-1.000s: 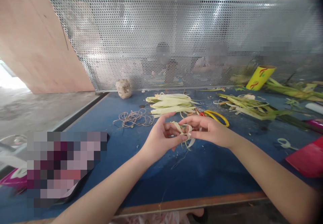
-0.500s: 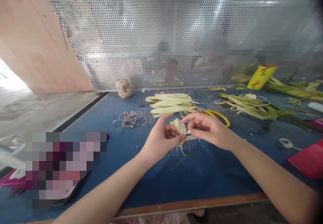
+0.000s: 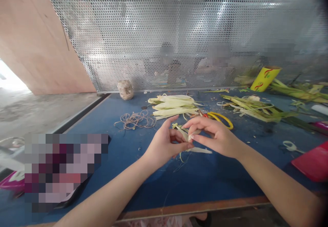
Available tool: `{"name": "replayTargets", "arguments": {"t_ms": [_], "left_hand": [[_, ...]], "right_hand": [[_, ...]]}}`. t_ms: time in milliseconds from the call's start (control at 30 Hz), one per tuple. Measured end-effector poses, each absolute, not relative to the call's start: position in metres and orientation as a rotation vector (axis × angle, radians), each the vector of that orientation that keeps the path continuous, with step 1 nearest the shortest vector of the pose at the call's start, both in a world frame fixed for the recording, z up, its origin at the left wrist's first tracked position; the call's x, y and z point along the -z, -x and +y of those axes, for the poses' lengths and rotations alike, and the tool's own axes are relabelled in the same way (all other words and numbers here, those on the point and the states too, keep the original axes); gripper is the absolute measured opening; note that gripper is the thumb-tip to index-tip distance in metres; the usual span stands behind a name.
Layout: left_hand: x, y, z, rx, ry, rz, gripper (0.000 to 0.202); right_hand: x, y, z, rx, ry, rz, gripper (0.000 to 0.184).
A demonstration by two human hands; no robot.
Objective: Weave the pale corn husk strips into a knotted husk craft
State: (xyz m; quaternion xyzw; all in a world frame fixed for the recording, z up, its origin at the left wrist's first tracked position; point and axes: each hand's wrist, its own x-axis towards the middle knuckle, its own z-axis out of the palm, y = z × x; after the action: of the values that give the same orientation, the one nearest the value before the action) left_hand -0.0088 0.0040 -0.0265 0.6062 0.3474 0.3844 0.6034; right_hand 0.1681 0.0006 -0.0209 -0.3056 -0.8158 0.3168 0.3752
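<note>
As the forearms (image 3: 123,179) slant inward, left hand (image 3: 162,143) and right hand (image 3: 214,133) curl, fingers pinched on a pale husk (image 3: 184,134).

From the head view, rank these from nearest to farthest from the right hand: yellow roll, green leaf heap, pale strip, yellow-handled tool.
From the right hand:
1. Pale strip: in its grip.
2. Yellow-handled tool: just beyond the hand.
3. Green leaf heap: farther off, rightward.
4. Yellow roll: right, farthest back, by the perforated panel.
</note>
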Motion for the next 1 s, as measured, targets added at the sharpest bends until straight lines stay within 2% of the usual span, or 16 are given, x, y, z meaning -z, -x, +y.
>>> {"name": "replayTargets", "arguments": {"t_ms": [300, 567, 800, 933, 1000], "left_hand": [[0.030, 0.008, 0.004, -0.920, -1.427, 0.821, 0.078], [0.029, 0.009, 0.004, -0.954, -1.425, 0.848, 0.082], [0.023, 0.007, 0.000, -0.978, -1.373, 0.837, 0.070], [0.020, 0.007, 0.000, -0.962, -1.388, 0.884, 0.069], [0.020, 0.008, 0.000, -0.968, -1.384, 0.901, 0.071]], "right_hand": [[0.023, -0.166, -0.003, -0.689, 0.715, -2.220, 0.024], [0.022, -0.169, -0.003, -0.937, 0.574, -2.107, 0.035], [0.023, -0.167, -0.003, -0.962, 0.628, -2.089, 0.038], [0.023, -0.166, -0.003, -0.986, 0.636, -1.957, 0.040], [0.023, -0.166, -0.001, -0.951, 0.691, -1.872, 0.035]]}}
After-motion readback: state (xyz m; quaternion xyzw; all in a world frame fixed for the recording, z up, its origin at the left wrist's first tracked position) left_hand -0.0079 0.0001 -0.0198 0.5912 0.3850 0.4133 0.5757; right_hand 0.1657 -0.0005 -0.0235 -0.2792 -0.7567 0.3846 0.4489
